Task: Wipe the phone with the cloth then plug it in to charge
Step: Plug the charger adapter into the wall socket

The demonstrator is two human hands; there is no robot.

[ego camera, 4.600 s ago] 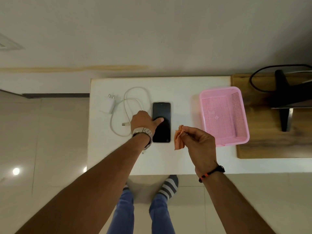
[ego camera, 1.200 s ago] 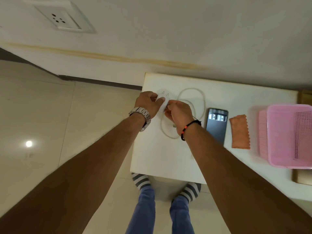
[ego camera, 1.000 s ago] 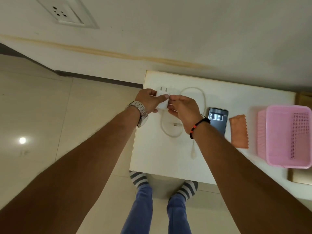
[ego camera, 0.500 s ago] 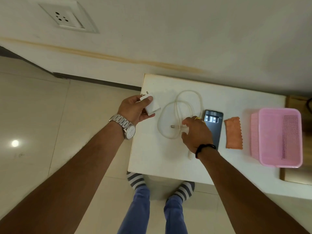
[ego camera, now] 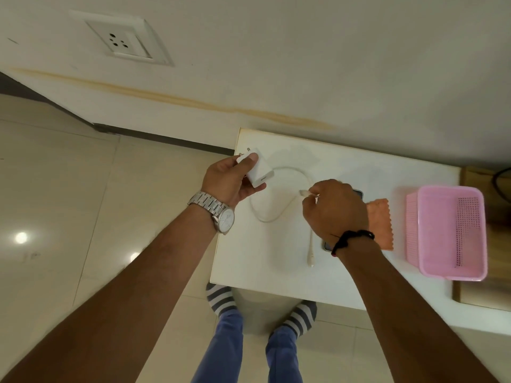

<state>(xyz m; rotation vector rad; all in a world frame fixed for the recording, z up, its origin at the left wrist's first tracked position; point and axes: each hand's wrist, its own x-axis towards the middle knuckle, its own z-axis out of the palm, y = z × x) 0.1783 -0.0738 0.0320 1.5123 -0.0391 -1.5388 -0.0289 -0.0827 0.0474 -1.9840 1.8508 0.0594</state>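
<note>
A pale wall [ego camera: 304, 51] carries a white socket plate [ego camera: 124, 41] up and left of the left hand [ego camera: 229, 179]. Glossy cream floor tiles [ego camera: 69, 217] spread left of that hand. The small white table [ego camera: 345, 277] lies under both hands; right of the right hand [ego camera: 334, 211] shows what may be a wooden surface [ego camera: 497, 244].

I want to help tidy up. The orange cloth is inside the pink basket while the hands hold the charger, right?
Not quite. The head view shows the orange cloth lying on the white table beside the pink plastic basket, not inside it.
</note>
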